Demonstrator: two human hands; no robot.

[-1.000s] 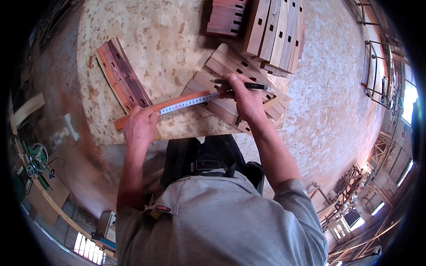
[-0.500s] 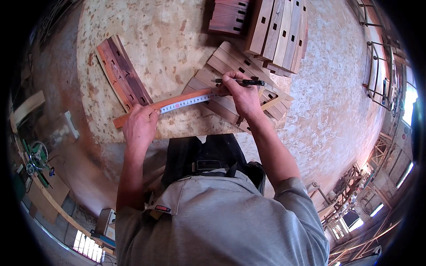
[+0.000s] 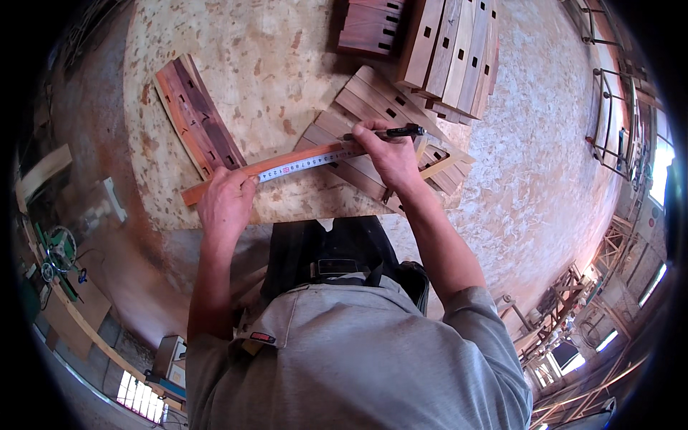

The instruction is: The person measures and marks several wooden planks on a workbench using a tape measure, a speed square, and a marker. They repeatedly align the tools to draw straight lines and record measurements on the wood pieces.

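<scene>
hands [image 3: 225, 199], tape measure [image 3: 301, 166] along wooden strip [image 3: 287, 158], pen [image 3: 394, 132]

A woodworking workshop: tape measure [image 3: 301, 166], slotted boards [image 3: 450, 51] in a stack, green machine [image 3: 60, 247] with handwheels.

Right-hand window [image 3: 661, 168] glares — edges bend into black.
</scene>
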